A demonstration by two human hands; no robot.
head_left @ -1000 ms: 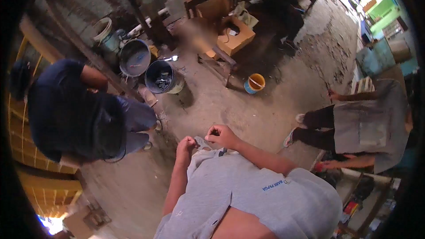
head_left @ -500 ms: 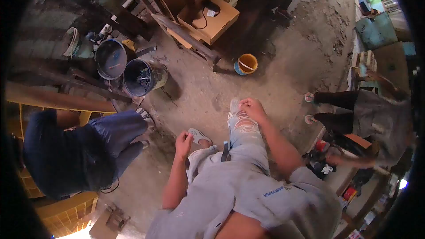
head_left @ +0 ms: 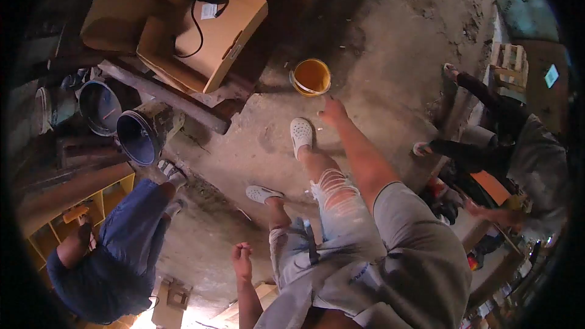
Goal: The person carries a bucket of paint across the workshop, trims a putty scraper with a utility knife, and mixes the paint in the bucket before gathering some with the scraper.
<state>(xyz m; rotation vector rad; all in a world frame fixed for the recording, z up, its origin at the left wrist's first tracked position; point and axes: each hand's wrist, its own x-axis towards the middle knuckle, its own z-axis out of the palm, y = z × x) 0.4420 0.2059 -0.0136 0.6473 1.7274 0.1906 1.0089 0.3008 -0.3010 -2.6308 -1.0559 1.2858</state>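
My right hand (head_left: 333,112) stretches forward and down, its fingertips just below the bucket's rim in view; I see no contact. Thumb and a finger stand apart, and nothing shows in the hand. The small yellow bucket (head_left: 312,77) stands upright on the floor, its inside orange-brown and its pale handle lying along the near rim. My left hand (head_left: 241,257) hangs at my left side, its fingers loosely curled and a little apart, with nothing visible in it. My pale clog (head_left: 301,134) is on the floor close behind the bucket.
An open cardboard box (head_left: 244,27) with a black corded thing lies by a wooden beam (head_left: 164,96), front left. Beside them stand dark buckets (head_left: 139,137). One person (head_left: 116,250) bends at left, holding an orange-headed tool (head_left: 75,214); another person (head_left: 536,164) is at right.
I have stepped forward, so bucket and box appear closer. My right hand has left my knee and reaches out toward the bucket. My left hand has dropped lower in view.
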